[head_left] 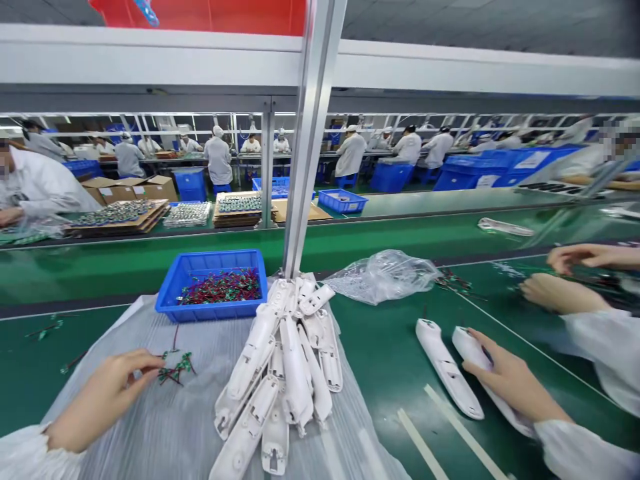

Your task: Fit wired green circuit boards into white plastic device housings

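At the left, my left hand [113, 393] has thumb and fingertips pinched together at the edge of a few small green boards with dark red wires [177, 370], lying on the plastic sheet. What sits between the fingertips is too small to tell. My right hand [515, 377] grips a long white plastic shell [470, 347] on the green surface. Just left of it lies another white shell [447, 370], untouched. A pile of white shells [295, 367] rests between my hands.
A blue bin [213, 310] of wired boards stands behind the sheet. A clear plastic bag [383, 277] lies behind the pile, near a metal post [313, 133]. At the right, another person's hands [565, 293] are over wires. Tape strips [423, 443] mark the front.
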The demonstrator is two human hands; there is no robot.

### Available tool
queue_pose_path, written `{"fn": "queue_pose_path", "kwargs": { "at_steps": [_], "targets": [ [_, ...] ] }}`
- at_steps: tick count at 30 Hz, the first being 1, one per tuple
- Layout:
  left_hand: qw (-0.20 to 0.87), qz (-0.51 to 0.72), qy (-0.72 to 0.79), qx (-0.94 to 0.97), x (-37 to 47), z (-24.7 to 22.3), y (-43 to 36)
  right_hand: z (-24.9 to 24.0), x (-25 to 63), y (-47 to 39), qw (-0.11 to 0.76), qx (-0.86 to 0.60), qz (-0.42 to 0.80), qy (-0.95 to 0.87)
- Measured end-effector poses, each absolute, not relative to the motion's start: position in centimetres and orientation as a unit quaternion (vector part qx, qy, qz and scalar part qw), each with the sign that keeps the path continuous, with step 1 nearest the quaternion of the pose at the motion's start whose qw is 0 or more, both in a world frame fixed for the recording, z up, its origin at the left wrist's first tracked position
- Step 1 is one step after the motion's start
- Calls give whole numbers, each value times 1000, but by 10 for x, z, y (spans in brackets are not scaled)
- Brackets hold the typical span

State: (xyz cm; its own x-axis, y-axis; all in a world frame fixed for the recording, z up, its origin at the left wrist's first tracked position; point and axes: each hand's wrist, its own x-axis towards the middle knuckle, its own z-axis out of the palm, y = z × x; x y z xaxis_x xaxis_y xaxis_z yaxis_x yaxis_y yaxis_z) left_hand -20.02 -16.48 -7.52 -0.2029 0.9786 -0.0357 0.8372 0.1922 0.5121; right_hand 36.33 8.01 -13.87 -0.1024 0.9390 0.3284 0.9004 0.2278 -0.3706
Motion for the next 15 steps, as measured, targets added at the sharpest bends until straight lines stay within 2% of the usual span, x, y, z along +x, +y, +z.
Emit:
{"fn": "queue_pose_path", "kwargs": {
  "at_steps": [3, 5, 7, 10, 11, 15],
  "targets": [
    [194, 195, 750, 602, -204, -86, -165, -144, 367, 91, 153, -656, 96, -733],
    [192, 186, 745, 611, -204, -92, -159, -136, 360, 85, 135, -682, 53, -717],
    [178, 171, 741, 624, -202, -95, -150, -120, 344, 72, 161, -698, -49, -696],
    [157, 159, 739, 636, -201, -99, -133, -97, 308, 44, 258, -642, -146, -707],
    [153, 157, 739, 638, -201, -102, -127, -92, 294, 33, 275, -599, -125, -742],
    [133, 146, 740, 643, -203, -117, -114, -84, 238, -15, 226, -513, -26, -828]
  ]
}}
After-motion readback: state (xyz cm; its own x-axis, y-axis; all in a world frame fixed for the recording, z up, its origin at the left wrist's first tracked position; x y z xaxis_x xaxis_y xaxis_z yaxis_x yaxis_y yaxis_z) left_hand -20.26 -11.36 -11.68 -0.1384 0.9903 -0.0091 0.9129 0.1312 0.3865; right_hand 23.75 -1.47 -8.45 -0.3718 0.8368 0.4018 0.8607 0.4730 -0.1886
